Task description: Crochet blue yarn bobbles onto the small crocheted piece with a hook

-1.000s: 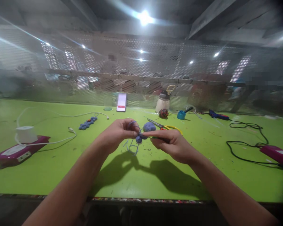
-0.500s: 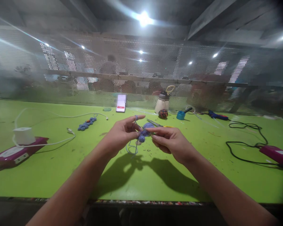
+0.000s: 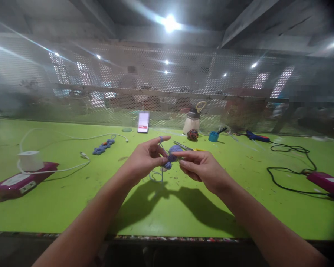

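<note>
Yarn piece (image 3: 168, 165), blue-violet, held above the bench (image 3: 86, 218), between the two hands. Visible lobe points down and slightly left, below the left thumb; body slopes up and right. Full long axis: cannot tell, fingers cover part. Left hand (image 3: 144, 157): grip pinched on the piece, strand looped over raised index finger. Right hand (image 3: 204, 167): grip narrow, beside the piece's right end; contents too small to tell.
</note>
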Demonstrator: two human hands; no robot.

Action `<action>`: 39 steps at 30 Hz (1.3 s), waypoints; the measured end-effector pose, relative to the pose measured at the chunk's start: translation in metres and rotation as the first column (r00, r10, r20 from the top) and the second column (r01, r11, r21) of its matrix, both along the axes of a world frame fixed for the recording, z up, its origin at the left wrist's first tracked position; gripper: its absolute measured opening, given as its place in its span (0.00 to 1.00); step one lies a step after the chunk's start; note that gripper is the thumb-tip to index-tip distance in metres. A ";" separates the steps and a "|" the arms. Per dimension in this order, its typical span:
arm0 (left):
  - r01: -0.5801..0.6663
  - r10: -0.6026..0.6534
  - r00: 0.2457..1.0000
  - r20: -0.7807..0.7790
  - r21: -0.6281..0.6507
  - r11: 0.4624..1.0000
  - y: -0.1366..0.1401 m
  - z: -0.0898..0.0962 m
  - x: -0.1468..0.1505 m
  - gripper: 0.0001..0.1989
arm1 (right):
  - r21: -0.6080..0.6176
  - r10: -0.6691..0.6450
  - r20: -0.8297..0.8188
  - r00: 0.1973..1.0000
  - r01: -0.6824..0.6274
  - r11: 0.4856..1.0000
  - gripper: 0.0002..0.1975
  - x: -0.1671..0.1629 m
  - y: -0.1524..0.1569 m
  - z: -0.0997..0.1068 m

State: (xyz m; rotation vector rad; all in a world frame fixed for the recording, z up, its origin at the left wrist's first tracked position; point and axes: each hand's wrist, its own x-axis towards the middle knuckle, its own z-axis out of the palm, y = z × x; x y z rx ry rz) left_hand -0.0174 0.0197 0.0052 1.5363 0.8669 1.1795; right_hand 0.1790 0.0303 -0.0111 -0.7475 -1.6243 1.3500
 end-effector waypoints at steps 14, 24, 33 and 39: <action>-0.047 0.048 0.998 -0.037 0.033 0.998 -0.001 0.001 0.002 0.36 | 0.002 -0.018 0.050 0.999 0.018 1.000 0.15 0.001 -0.001 0.003; -0.268 0.430 0.863 -0.265 0.481 0.835 -0.008 -0.013 0.020 0.21 | -0.232 -0.132 -0.085 0.988 0.109 0.966 0.14 -0.013 0.002 -0.009; -0.076 0.096 0.937 0.335 -0.073 0.994 0.000 -0.004 0.011 0.27 | -0.094 -0.092 -0.229 0.969 0.072 0.993 0.13 -0.015 -0.007 -0.007; -0.021 0.048 0.932 0.359 -0.079 0.997 -0.008 0.004 0.006 0.25 | 0.225 -0.077 -0.074 0.994 0.091 0.970 0.16 0.000 -0.006 0.002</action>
